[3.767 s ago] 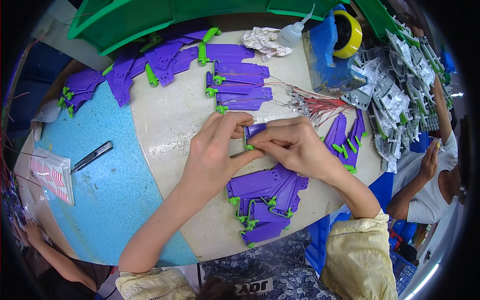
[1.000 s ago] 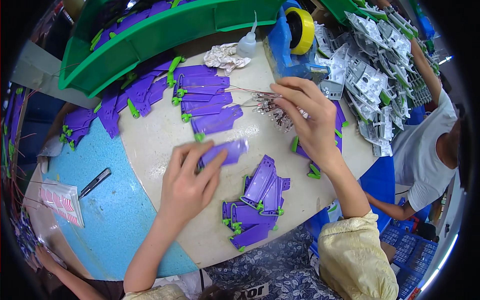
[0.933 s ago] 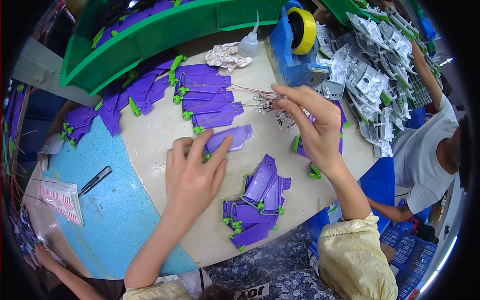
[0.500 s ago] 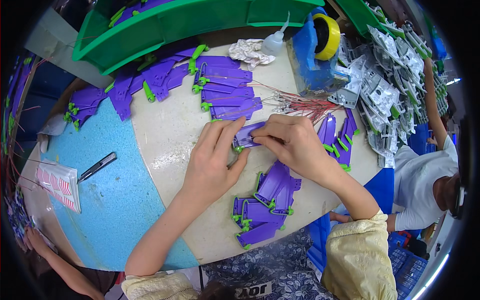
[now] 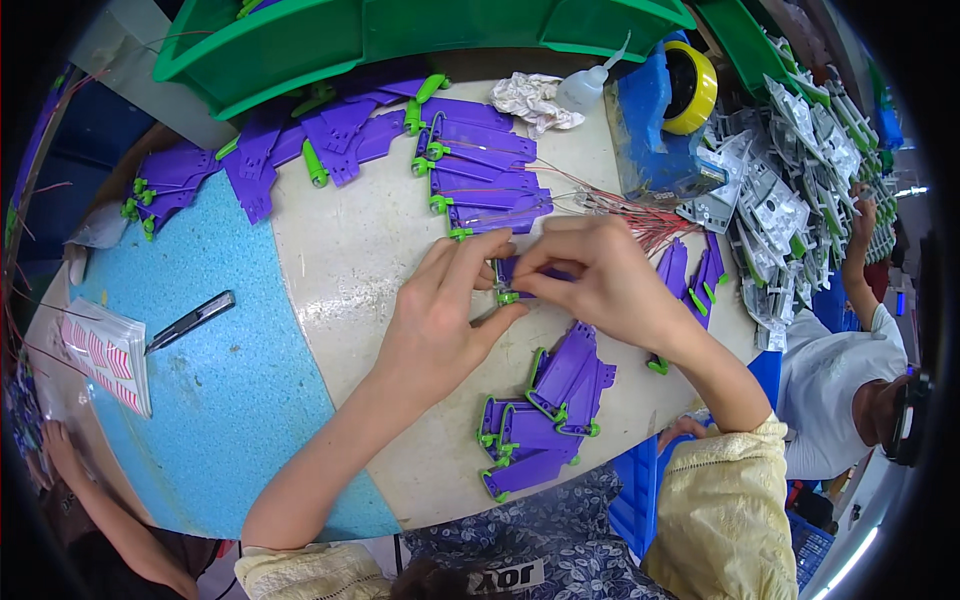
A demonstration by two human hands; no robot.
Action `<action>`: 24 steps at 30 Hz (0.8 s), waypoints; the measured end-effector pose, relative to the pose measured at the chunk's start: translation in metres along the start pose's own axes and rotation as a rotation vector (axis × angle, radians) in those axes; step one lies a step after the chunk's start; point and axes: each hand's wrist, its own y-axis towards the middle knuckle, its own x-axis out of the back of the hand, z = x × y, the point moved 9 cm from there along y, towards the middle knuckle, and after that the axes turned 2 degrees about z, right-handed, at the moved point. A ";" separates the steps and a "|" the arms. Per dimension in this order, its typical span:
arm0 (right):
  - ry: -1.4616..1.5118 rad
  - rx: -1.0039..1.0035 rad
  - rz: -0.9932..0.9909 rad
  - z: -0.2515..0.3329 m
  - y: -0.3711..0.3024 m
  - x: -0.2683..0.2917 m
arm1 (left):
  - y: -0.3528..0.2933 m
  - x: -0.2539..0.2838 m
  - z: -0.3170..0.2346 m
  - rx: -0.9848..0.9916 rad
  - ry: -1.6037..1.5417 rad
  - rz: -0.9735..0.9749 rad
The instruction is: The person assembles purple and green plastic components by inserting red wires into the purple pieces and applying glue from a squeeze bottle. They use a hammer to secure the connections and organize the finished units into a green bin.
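My left hand [image 5: 430, 310] grips a small purple plastic part [image 5: 507, 272] with a bright green end piece [image 5: 508, 297], its thumb and fingers around the near and left sides. My right hand [image 5: 615, 275] is closed in a pinch over the same part, and whatever lies between its fingertips is hidden. Just beyond the hands is a row of purple parts with green ends [image 5: 490, 185], thin wires running over them. A bundle of red wires [image 5: 645, 222] lies past my right hand. Nearer me rests a pile of purple parts with green trim [image 5: 540, 425].
A green bin [image 5: 450, 30] stands along the back. At back right are a blue tape dispenser [image 5: 645, 130], squeeze bottle [image 5: 582, 90], crumpled tissue [image 5: 535, 103] and heaped grey parts [image 5: 765, 205]. A black cutter [image 5: 190, 320] and label stack [image 5: 105, 350] lie left. Other people sit on both sides.
The whole view has shifted slightly, moving the table things rightward. My right fingers have drawn into a tighter pinch over the purple part, and less of it shows now.
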 end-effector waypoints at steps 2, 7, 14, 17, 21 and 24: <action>0.127 -0.238 0.023 -0.008 -0.011 0.007 | 0.001 0.001 -0.001 0.003 -0.001 0.009; 0.114 -0.048 -0.066 -0.016 -0.004 -0.007 | 0.003 -0.001 -0.002 -0.004 -0.045 0.016; 0.448 -0.199 0.029 -0.030 -0.026 -0.025 | 0.001 -0.002 0.000 -0.024 -0.040 -0.008; 0.353 -0.333 0.049 -0.037 -0.029 -0.020 | 0.000 0.000 0.001 0.003 -0.002 -0.026; 0.351 -0.198 0.045 -0.027 -0.028 -0.021 | 0.000 -0.002 0.001 0.003 -0.008 -0.018; 0.161 -0.019 0.098 -0.009 -0.017 -0.016 | 0.000 -0.002 0.003 0.020 0.005 -0.007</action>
